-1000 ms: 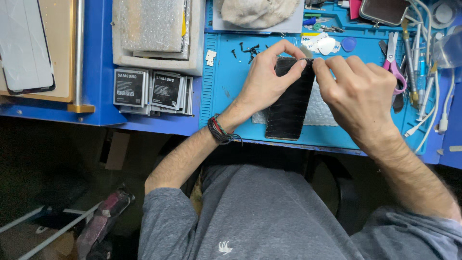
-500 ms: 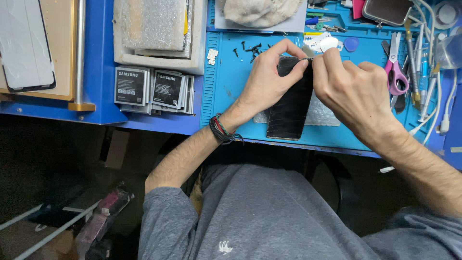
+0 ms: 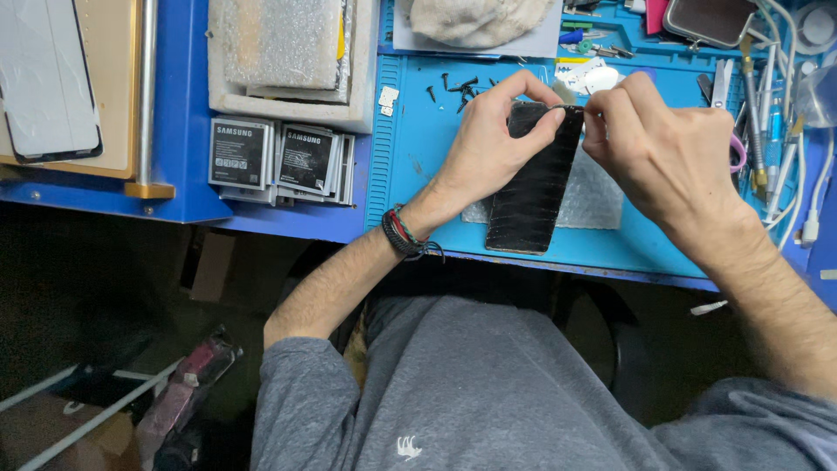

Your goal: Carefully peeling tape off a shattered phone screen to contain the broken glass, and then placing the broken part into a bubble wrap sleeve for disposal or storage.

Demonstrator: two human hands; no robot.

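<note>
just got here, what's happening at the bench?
A person seated at a blue work mat is working on a flat black phone panel that lies partly on a piece of clear bubble wrap. The left hand grips the panel's far end, and the right hand pinches at that same top edge. Small black screws lie loose on the mat just beyond, and a row of grey phone batteries sits to the left.

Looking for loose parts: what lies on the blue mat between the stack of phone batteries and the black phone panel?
In the head view, only bare blue mat separates the batteries from the black phone panel; small black screws lie farther up.
</note>
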